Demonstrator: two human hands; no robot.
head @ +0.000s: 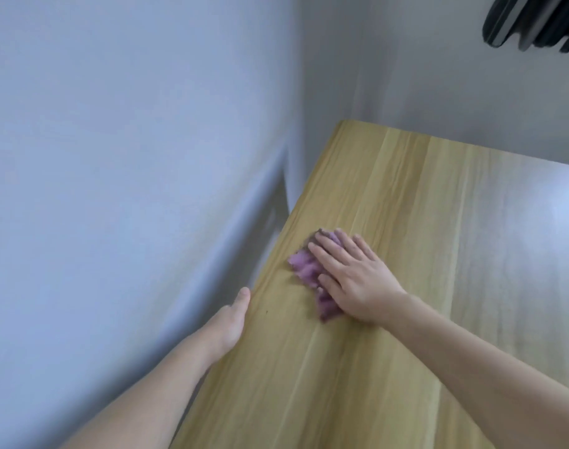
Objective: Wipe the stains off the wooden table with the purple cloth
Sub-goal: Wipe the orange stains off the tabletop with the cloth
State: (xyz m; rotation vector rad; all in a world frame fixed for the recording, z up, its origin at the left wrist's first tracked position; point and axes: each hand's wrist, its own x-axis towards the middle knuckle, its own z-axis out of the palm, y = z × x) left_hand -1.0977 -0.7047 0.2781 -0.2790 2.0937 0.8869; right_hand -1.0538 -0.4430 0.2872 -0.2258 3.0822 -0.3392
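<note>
The table [422,254] is a long slab of pale wood-grain board, smooth and faintly glossy, with lengthwise streaks of lighter and darker tan. Its far right part shines with a soft white glare. Its left edge runs straight and sharp along a plain grey-white wall [130,157], and its far end stops short of another wall of the same flat finish.

The cloth [305,270] is purple, fuzzy and crumpled into an uneven lump, lying on the table close to the left edge, about midway along the visible board. The right hand [351,280] lies flat on top of it, palm down, fingers spread and stretched out, pressing the cloth to the wood rather than gripping it. The cloth shows past the fingertips, and a darker fold of it sticks out beside the thumb.

The left hand [234,315] rests against the table's left edge, nearer the person than the cloth. Only its thumb and the side of the palm show; the fingers are hidden below the edge, so whether they curl around the board cannot be told.

A small dark speck [267,311] sits on the wood between the two hands. A dark ribbed object [535,24], blurred, hangs at the upper right corner.
</note>
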